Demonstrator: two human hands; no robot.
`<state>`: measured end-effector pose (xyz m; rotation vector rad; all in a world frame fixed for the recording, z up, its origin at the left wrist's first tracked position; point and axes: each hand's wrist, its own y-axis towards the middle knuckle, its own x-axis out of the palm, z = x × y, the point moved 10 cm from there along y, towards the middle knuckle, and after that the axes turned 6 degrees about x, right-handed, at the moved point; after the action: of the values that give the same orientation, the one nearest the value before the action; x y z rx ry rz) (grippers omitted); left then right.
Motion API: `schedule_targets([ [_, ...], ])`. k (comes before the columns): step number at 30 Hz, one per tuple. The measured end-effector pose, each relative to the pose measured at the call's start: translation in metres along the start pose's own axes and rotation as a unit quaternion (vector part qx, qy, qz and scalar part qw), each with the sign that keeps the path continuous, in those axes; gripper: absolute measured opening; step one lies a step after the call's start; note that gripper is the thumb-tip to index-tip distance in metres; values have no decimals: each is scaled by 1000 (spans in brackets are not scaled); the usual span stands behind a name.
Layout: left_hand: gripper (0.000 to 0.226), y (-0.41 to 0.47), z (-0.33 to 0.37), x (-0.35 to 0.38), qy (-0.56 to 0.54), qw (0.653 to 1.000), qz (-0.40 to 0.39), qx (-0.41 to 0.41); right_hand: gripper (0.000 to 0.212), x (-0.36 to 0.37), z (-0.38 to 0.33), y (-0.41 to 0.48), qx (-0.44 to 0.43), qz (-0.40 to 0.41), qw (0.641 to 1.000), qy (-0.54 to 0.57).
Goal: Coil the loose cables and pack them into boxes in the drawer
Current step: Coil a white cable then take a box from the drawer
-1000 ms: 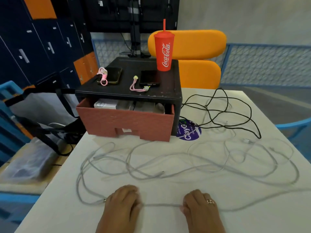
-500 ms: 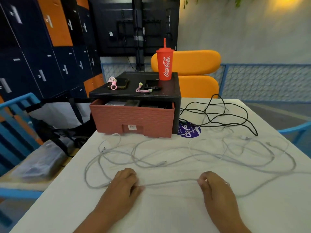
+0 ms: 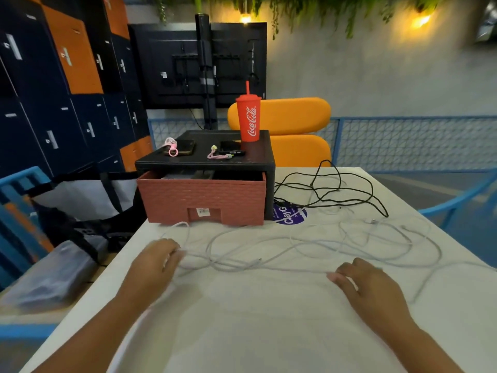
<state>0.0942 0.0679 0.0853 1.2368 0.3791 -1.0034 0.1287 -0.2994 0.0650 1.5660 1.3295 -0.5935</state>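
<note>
a: where's the white cable?
b: sprawled in loose loops across the middle of the counter, just in front of the pink drawer, and trailing off past the right edge.
a: and the hands?
b: the left hand is near the left edge, fingers curled round a few of its strands. the right hand is closer to the right edge, thumb and fingers pinching one strand that runs flat between the two hands.
a: is the drawer open?
b: yes, pulled out of a black drawer unit at the far left corner. box tops just show inside, blurred.
a: anything else?
b: a black cable lies tangled toward the far right, next to a purple sticker. a red coca-cola cup and two phones sit on top of the unit.
</note>
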Motion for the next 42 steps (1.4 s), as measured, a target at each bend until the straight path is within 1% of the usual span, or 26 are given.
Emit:
schedule_targets([
  [3,27,17,-3,-27,-70,994,49,-72,25,-30,2,16,16,31,999,-4],
  [7,34,41,0,-46,-153,977,62,-136,30,-60,-15,37,-13,57,998,-23],
  [9,39,47,-2,-51,-211,958,67,-184,32,-76,-22,46,-26,80,996,-23],
  [11,38,49,-7,-51,-291,925,64,-238,34,-93,-25,58,-22,106,994,-33],
  [12,38,48,-8,-46,-355,896,55,-262,36,-101,-25,64,-19,117,992,-39],
  [13,37,48,-7,-40,-434,855,47,-281,37,-108,-26,70,-17,124,991,-43],
  [15,34,47,2,-32,-584,752,50,-302,37,-118,-30,79,-12,130,991,-40],
  [16,31,49,8,-33,-641,704,60,-300,35,-121,-32,82,-12,137,990,-28],
  [17,27,52,15,-37,-685,665,74,-288,31,-124,-35,84,-9,147,989,-10],
  [19,15,61,34,-48,-746,610,91,-251,26,-119,-40,82,0,152,988,12],
  [20,17,66,44,-55,-769,588,96,-233,26,-110,-44,80,1,139,990,4],
  [21,21,70,53,-59,-785,571,97,-221,26,-94,-50,77,-5,112,994,-17],
  [22,20,75,63,-62,-794,562,95,-209,24,-75,-59,71,-20,77,996,-49],
  [23,19,78,75,-65,-799,560,87,-199,21,-54,-69,64,-42,40,995,-78],
  [26,36,85,106,-64,-793,578,60,-183,16,-6,-95,39,-104,-40,987,-113],
  [27,37,88,113,-64,-785,591,59,-176,17,5,-103,33,-123,-61,984,-115],
  [30,31,96,123,-64,-743,649,68,-150,21,30,-121,15,-187,-120,969,-109],
  [31,29,98,124,-62,-736,657,72,-146,23,35,-123,11,-204,-134,965,-100],
  [33,28,102,124,-55,-723,671,80,-145,28,39,-120,6,-211,-162,961,-75],
  [35,28,106,122,-47,-694,699,94,-148,30,38,-113,7,-196,-207,958,-31],
  [36,27,107,121,-43,-682,708,103,-150,31,37,-110,5,-181,-247,952,1],
  [38,27,111,119,-35,-666,723,114,-143,35,36,-108,0,-150,-344,924,74],
  [39,27,113,118,-33,-642,746,116,-137,36,34,-108,-4,-137,-386,906,103],
  [40,28,115,116,-32,-587,790,118,-129,36,30,-108,-6,-126,-412,892,133],
  [41,29,116,114,-30,-513,840,122,-124,35,25,-107,-5,-119,-422,883,169],
  [42,30,117,111,-26,-439,882,124,-115,32,18,-108,0,-115,-417,875,215],
])
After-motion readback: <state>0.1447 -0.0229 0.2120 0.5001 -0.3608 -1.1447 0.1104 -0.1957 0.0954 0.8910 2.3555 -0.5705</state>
